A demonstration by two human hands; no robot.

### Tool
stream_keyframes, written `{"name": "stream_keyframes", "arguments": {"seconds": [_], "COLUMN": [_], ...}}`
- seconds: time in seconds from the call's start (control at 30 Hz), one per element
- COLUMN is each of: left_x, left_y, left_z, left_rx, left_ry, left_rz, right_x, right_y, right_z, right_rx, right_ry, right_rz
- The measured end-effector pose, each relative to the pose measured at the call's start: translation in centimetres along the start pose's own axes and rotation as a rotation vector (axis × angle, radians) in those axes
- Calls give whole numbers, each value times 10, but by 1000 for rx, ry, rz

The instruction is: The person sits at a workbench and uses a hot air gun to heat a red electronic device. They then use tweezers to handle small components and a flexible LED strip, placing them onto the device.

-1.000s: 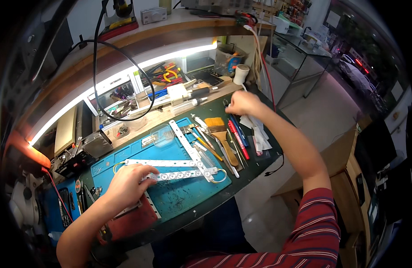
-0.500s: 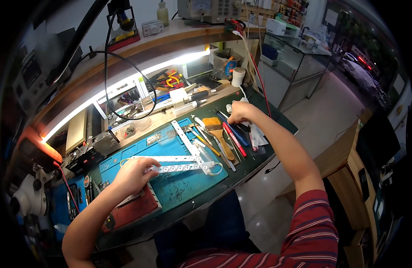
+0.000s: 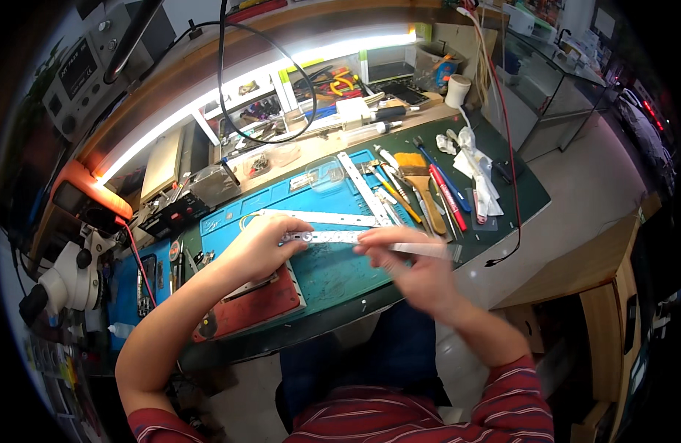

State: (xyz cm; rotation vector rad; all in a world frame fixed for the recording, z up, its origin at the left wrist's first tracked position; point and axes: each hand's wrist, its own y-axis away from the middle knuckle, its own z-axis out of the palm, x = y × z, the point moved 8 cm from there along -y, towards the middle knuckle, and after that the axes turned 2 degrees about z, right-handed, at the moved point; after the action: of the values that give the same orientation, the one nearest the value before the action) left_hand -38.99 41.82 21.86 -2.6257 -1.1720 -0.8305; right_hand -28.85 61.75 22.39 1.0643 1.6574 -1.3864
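My left hand is closed on one end of a white LED strip with round lenses, held above the blue work mat. My right hand, blurred by motion, has its fingers pinched together near the strip's other end. A slim pale flat thing sticks out past those fingers toward the right; blur hides its kind. Behind the held strip lies another white strip, and a third white strip slants away on the mat. A red flat case lies below my left wrist.
To the right are a brush, a red pen, grey tweezers and crumpled white tissue. An orange multimeter stands left, near a white microscope. A black cable loop hangs over the back shelf.
My right hand has come from the tissue and tools on the right to the strip, with a slim pale thing in its fingers. My left hand still holds the strip. The view has shifted.
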Motion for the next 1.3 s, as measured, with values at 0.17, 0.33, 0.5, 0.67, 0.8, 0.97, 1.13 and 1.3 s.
{"name": "stream_keyframes", "arguments": {"seconds": [0.17,0.33,0.5,0.67,0.8,0.97,1.13,1.3], "left_x": [5,4,7,5,5,4,6,-1], "left_y": [4,5,4,5,5,5,3,2], "left_z": [0,1,0,1,1,1,0,4], "left_rx": [44,48,34,39,41,36,-6,-27], "left_ry": [-66,-41,-47,-40,-30,-37,-9,44], "left_rz": [124,125,107,117,118,107,49,0], "right_x": [-11,-4,-1,-3,-1,-4,-10,-13], "right_y": [15,13,9,9,7,8,9,8], "right_z": [52,58,58,57,61,69,72,74], "right_rx": [51,22,20,38,15,-6,-7,6], "right_ry": [295,330,307,316,355,463,595,626], "right_rz": [-306,-308,-293,-292,-274,-295,-324,-422]}}
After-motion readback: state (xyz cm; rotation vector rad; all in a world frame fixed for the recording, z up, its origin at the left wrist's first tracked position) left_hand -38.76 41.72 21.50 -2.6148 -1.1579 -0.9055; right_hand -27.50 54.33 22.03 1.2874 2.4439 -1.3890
